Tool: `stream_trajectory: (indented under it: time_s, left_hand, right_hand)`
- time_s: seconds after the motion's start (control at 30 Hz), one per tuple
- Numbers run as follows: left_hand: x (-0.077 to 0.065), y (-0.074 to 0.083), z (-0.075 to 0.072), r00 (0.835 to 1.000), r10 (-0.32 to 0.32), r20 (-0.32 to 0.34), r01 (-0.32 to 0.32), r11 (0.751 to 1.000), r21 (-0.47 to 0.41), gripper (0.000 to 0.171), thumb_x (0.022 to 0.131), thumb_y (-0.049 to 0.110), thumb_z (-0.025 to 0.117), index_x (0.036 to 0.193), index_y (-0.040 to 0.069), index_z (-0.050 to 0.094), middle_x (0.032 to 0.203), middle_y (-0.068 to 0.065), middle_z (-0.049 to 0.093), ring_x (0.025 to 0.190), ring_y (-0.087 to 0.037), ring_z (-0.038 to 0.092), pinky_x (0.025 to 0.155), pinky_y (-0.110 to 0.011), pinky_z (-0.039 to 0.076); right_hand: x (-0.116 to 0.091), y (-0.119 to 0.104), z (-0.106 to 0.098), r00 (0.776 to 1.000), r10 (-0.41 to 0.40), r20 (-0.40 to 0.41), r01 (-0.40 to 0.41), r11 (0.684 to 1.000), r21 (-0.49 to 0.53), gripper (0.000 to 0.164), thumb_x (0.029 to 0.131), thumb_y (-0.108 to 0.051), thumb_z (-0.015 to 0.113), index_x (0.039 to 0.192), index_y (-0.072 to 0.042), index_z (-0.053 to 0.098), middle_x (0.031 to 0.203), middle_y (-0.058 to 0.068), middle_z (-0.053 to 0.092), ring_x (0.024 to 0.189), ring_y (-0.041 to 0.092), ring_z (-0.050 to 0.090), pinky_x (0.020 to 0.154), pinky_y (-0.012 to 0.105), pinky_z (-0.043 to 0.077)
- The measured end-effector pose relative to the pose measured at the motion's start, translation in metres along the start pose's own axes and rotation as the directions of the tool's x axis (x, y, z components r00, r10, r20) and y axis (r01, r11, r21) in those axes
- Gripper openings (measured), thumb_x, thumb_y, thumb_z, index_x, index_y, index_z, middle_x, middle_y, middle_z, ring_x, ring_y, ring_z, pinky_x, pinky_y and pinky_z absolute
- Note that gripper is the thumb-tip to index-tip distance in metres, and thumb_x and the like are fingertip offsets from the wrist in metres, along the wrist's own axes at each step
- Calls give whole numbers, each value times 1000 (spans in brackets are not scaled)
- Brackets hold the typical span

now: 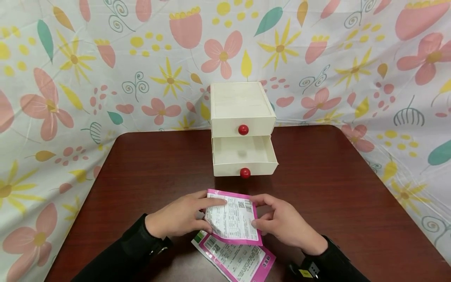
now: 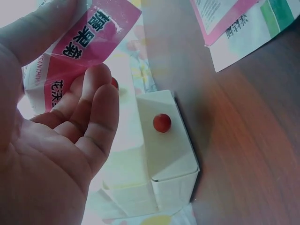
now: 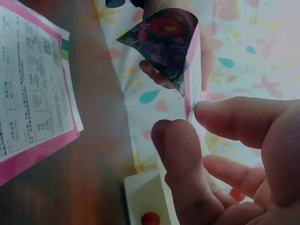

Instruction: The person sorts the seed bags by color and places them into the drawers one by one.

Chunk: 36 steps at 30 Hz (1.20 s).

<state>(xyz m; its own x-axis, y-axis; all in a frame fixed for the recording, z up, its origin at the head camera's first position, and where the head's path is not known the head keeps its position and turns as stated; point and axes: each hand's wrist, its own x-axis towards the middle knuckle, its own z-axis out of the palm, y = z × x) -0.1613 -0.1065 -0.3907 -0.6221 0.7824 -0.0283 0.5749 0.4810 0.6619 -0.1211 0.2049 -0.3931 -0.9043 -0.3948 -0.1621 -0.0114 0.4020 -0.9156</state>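
A pink-edged seed packet [image 1: 230, 219], its white printed label facing up, is held between both hands over the table. My left hand [image 1: 184, 215] pinches its left edge, thumb and fingers on opposite faces. At the right edge, my right hand [image 1: 282, 223] grips it between thumb and fingertips. Flower pictures show on the other face of the packet [image 3: 164, 40] in the right wrist view, and pink print appears on it in the left wrist view. Beneath lies a second seed packet [image 1: 239, 258] on the table, label up, its top partly covered by the held one.
A cream two-drawer box [image 1: 239, 100] stands at the table's back edge. Its lower drawer [image 1: 229, 169] is pulled out, with a red knob [image 1: 245, 173] in front; the upper one is closed. Behind the brown table [image 1: 158, 164] hangs a flowered cloth [image 1: 134, 51].
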Motion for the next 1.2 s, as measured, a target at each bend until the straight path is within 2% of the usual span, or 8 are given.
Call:
stream_trajectory:
  time_s: [0.27, 0.47, 0.63, 0.73, 0.9, 1.03, 1.13, 1.2]
  left_hand:
    - [-4, 2, -3, 1000, 12, -9, -12, 999, 49, 70, 88, 36, 76, 151, 34, 45, 139, -4, 47, 101, -13, 53, 83, -26, 50]
    - [-5, 4, -4, 1000, 5, -18, -3, 997, 73, 71, 88, 39, 75, 152, 35, 44, 138, -3, 48, 102, -13, 52, 84, -26, 49]
    - [-9, 4, -3, 999, -3, -33, 6, 995, 102, 72, 89, 42, 74, 153, 38, 41, 138, -3, 47, 103, -15, 52, 85, -28, 49]
    - [-12, 4, -2, 998, -14, -55, 20, 994, 105, 74, 89, 43, 73, 154, 39, 38, 130, -1, 49, 99, -15, 52, 81, -27, 50]
    - [-17, 4, -1, 993, 0, -114, 5, 999, 46, 77, 87, 39, 77, 154, 36, 39, 118, 4, 47, 92, -13, 53, 74, -26, 52]
    - [-19, 3, -1, 989, 11, -145, -12, 1000, -5, 76, 87, 35, 77, 154, 34, 40, 117, 6, 47, 91, -11, 53, 73, -26, 53]
    - [-21, 1, 0, 980, -2, -198, -8, 999, -47, 85, 88, 29, 78, 158, 33, 31, 123, 4, 47, 93, -12, 54, 72, -25, 54]
    - [-22, -1, 0, 967, -17, -253, -10, 995, -103, 95, 87, 21, 79, 161, 33, 20, 122, 3, 49, 91, -12, 57, 69, -26, 54]
  right_hand:
    - [-3, -5, -2, 1000, -12, -7, 12, 1000, 11, 58, 86, -17, 81, 137, -9, 56, 121, 12, 60, 73, 27, 69, 65, 39, 59]
    - [-5, -6, -2, 999, -31, -32, 31, 1000, 0, 55, 87, -17, 80, 137, -12, 57, 121, 12, 59, 68, 27, 67, 64, 44, 58]
    - [-6, -6, -2, 996, -66, -53, 66, 998, 6, 48, 89, -14, 78, 133, -12, 59, 112, 12, 62, 71, 26, 66, 62, 44, 58]
    - [-7, -6, -2, 994, -84, -68, 85, 996, 9, 41, 90, -14, 76, 128, -11, 62, 107, 11, 64, 72, 26, 66, 60, 43, 58]
    - [-8, -6, -4, 989, -108, -96, 109, 994, -3, 33, 90, -13, 76, 121, -11, 64, 102, 9, 66, 67, 26, 63, 57, 37, 57]
    - [-10, -7, -6, 984, -128, -122, 123, 991, -44, 28, 90, -14, 76, 117, -14, 66, 87, 7, 66, 63, 26, 62, 54, 33, 55]
    - [-11, -8, -7, 982, -129, -142, 119, 990, -74, 21, 91, -15, 75, 111, -15, 69, 81, 5, 65, 61, 25, 61, 53, 31, 52]
    - [-12, -8, -8, 981, -126, -149, 115, 990, -80, 17, 91, -15, 75, 107, -15, 71, 84, 5, 66, 61, 25, 61, 53, 31, 52]
